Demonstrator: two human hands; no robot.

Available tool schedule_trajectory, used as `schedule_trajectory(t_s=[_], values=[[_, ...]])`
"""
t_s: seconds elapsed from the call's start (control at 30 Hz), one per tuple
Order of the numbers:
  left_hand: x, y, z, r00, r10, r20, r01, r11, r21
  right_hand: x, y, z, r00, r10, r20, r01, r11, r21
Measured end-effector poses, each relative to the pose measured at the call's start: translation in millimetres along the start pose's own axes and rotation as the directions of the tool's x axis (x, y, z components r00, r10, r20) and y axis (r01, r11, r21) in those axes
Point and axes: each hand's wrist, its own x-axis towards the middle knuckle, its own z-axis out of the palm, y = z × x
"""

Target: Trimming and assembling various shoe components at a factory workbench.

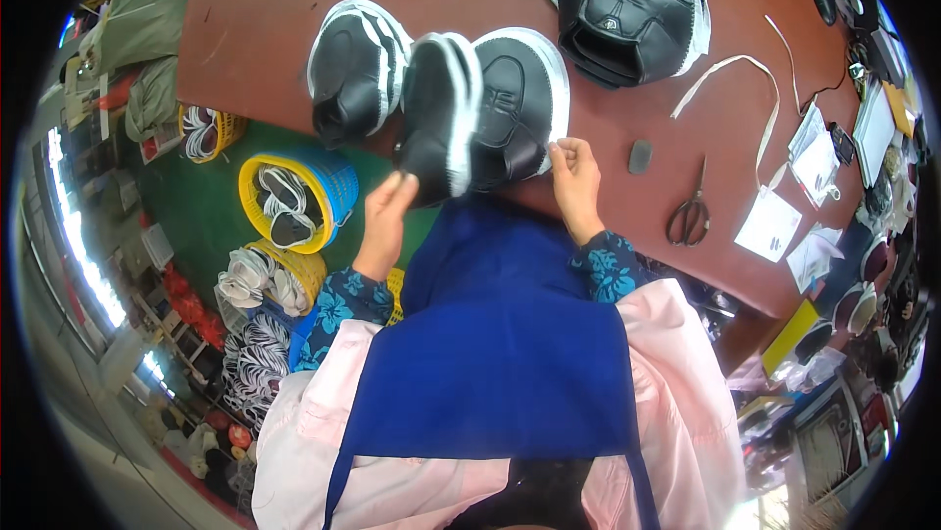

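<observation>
My left hand is closed, thumb and fingertips pinching the lower end of a black shoe upper with a white stitched edge. That upper is tilted, and its white rim is smeared by motion. Right beside it, partly covered by it, lies a second black shoe upper with a white border and moulded lace lines. The fingers of my right hand are closed at this second upper's lower right edge. Further left on the table is a small stack of black-and-white shoe uppers.
A large stack of black shoe uppers stands at the far right. Scissors, a small dark grey block, a white strap and paper tags lie on the brown table. A yellow-and-blue basket sits left, below the table.
</observation>
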Motion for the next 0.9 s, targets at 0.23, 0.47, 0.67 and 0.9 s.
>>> schedule_trajectory(t_s=[0.23, 0.47, 0.67, 0.9], values=[[-5.4, 2.6, 50.6, 0.965, 0.253, 0.064, -0.255, 0.867, 0.429, -25.4, -59.4, 5.7, 0.985, 0.068, 0.16, -0.135, 0.877, 0.46], [-12.9, 5.1, 42.1, 0.96, 0.261, -0.106, -0.202, 0.901, 0.384, -10.1, -23.1, 12.5, 0.937, 0.154, 0.313, -0.296, 0.826, 0.479], [-24.5, 47.6, -37.3, 0.994, -0.02, -0.105, -0.042, 0.829, -0.557, 4.5, -0.2, -1.3, 0.93, 0.184, 0.317, -0.312, 0.851, 0.422], [-33.7, 40.3, -6.0, 0.993, -0.111, -0.046, 0.09, 0.94, -0.33, 3.4, -9.3, -1.8, 0.928, 0.183, 0.324, -0.324, 0.827, 0.46]])
